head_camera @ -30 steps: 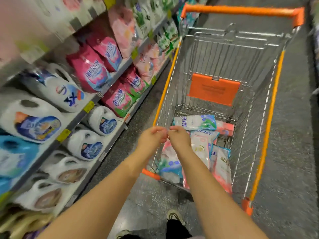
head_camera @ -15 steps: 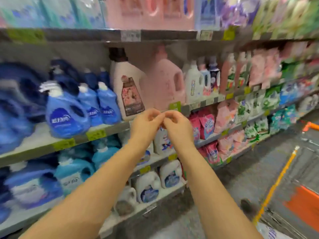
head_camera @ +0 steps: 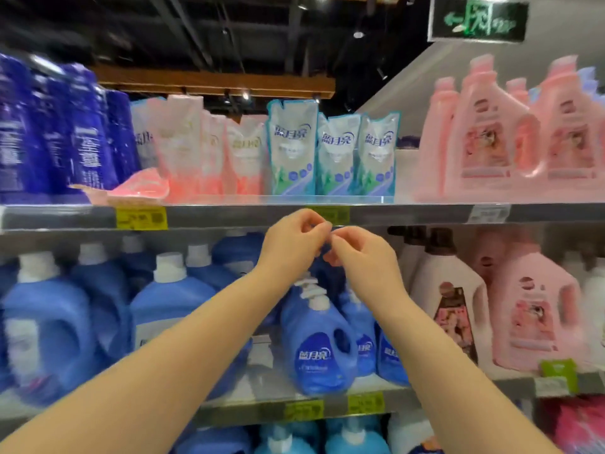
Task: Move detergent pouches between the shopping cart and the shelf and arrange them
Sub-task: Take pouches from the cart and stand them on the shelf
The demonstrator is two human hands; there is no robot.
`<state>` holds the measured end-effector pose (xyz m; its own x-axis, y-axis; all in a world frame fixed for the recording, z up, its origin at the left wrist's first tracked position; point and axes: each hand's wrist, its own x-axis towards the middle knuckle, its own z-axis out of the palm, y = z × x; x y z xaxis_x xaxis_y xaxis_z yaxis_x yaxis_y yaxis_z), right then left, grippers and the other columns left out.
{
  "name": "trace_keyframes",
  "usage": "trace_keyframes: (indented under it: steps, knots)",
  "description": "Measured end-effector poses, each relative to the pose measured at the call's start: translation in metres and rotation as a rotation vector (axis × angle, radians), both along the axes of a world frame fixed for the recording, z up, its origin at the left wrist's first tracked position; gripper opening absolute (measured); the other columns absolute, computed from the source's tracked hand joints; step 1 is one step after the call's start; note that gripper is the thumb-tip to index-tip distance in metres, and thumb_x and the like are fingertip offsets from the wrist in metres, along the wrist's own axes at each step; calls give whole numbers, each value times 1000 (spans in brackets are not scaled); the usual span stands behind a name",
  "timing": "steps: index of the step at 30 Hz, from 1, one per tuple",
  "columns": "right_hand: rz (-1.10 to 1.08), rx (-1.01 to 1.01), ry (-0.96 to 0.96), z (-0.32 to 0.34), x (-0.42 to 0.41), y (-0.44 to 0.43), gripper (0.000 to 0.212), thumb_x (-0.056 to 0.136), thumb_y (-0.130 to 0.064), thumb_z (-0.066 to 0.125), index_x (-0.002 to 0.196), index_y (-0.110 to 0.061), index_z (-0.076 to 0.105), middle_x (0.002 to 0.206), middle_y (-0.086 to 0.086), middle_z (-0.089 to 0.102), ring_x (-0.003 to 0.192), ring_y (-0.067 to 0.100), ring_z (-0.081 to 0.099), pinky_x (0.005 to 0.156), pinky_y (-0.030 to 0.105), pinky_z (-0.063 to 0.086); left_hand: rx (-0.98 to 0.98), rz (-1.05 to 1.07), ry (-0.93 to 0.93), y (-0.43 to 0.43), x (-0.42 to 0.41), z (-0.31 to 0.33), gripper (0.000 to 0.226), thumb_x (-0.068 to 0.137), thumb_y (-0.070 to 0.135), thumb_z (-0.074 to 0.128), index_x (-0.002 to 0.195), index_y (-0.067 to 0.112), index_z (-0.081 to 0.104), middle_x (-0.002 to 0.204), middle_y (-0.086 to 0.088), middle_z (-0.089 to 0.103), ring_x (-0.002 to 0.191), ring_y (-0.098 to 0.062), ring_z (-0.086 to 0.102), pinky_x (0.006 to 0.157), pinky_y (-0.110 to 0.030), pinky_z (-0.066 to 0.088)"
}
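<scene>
Detergent pouches stand in a row on the upper shelf (head_camera: 229, 216): three blue-and-green ones (head_camera: 337, 155) on the right and several pink ones (head_camera: 183, 145) to their left. One pink pouch (head_camera: 137, 188) lies flat at the shelf front. My left hand (head_camera: 291, 244) and my right hand (head_camera: 363, 257) are raised just below the shelf edge, in front of it. Their curled fingertips meet, and I see nothing held in either. The shopping cart is out of view.
Dark blue bottles (head_camera: 75, 139) fill the upper shelf's left end and pink jugs (head_camera: 491, 139) its right end. Below stand blue detergent jugs (head_camera: 317, 342) and pink and white jugs (head_camera: 533, 309). A green exit sign (head_camera: 476, 19) hangs overhead.
My view swung from the cart up along the shelves to the top pouch shelf. Both hands stayed joined at the fingertips and rose with it.
</scene>
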<state>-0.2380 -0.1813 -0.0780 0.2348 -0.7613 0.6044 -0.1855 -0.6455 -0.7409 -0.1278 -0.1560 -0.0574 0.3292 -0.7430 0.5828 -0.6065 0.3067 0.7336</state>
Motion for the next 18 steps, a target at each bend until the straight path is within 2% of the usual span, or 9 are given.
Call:
trace_keyframes:
  steps: [2,4,7,9,12,14,16,18]
  knots:
    - [23,-46,12,18,22,-15,19,86,-18,53,75,-23,68,73,-3,68,79,17,64,81,38,51,-19,10,-29,-10,20,13,17,82,30,55,68,23,60,67,2,63,77,-26,64,81,-48,53]
    - [66,-94,2,36,41,-30,18,84,-23,53,76,-24,69,77,-3,71,82,18,66,83,41,51,-54,28,-67,-18,40,25,19,86,31,53,70,23,60,64,5,61,74,-23,61,81,-46,53]
    - [114,-203,92,65,69,-52,15,87,-23,54,76,-29,64,78,-5,69,84,18,65,84,36,50,-105,69,-125,-25,70,49,18,91,24,52,74,26,59,67,7,62,65,-14,59,75,-35,51]
    - [174,-287,150,85,86,-64,11,87,-21,56,82,-27,64,77,-2,69,85,20,66,83,37,50,-113,94,-179,-23,87,65,11,93,22,50,87,21,60,76,0,65,66,-14,60,71,-32,50]
    - [171,-471,295,117,113,-80,10,89,-25,57,95,-28,65,78,-7,62,83,17,61,77,31,47,-121,223,-314,-14,120,89,8,95,23,48,98,23,56,82,1,63,66,-6,59,62,-14,47]
    - [145,-609,402,134,136,-89,18,89,-24,57,105,-25,65,83,-8,58,87,17,59,77,28,44,-122,342,-370,-5,147,103,9,94,24,48,100,25,55,83,4,62,67,-4,59,67,-18,48]
    - [152,-721,516,145,163,-94,25,88,-27,59,113,-27,62,93,-4,60,89,16,56,79,26,42,-84,497,-391,6,176,113,17,93,28,50,108,24,57,89,4,61,75,-9,60,75,-27,48]
    - [202,-810,642,149,190,-95,36,88,-28,62,123,-28,56,110,-2,63,91,14,52,84,26,42,8,656,-389,15,205,117,27,93,32,50,117,22,55,97,3,59,82,-15,57,74,-27,43]
